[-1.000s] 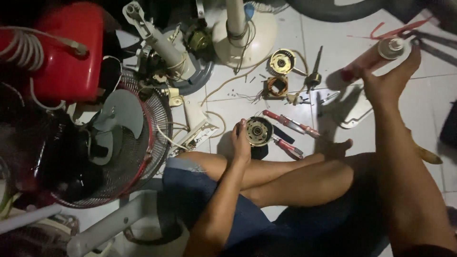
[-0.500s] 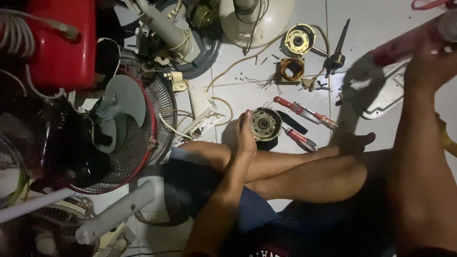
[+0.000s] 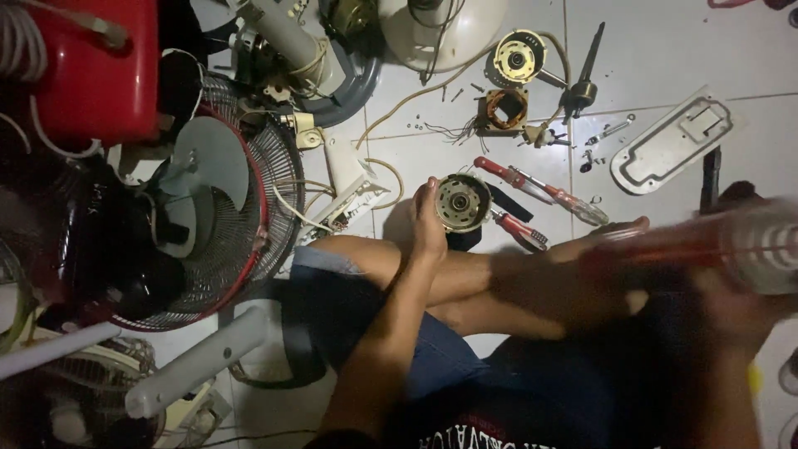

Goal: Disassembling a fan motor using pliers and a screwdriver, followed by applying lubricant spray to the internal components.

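Since the earlier frame, the right hand [image 3: 740,308] has swung down to the right edge, carrying a blurred red-handled tool [image 3: 665,249]; its finger state cannot be told. The left hand [image 3: 428,224] stays mid-frame, fingers pressed together against the round fan motor [image 3: 462,202], silvery with a dark centre, on the tiled floor [image 3: 665,50].

- The left hand [image 3: 428,224] grips the edge of a round fan motor [image 3: 462,202] resting on the tiled floor [image 3: 665,50].
- The right hand [image 3: 748,299] is motion-blurred, holding a red-handled tool [image 3: 665,249] whose tip cannot be made out.
- Red-handled screwdrivers [image 3: 532,185] lie just beside the motor.
- A copper-wound stator [image 3: 505,109] sits farther out.
- A caged fan [image 3: 224,208] stands to the left.
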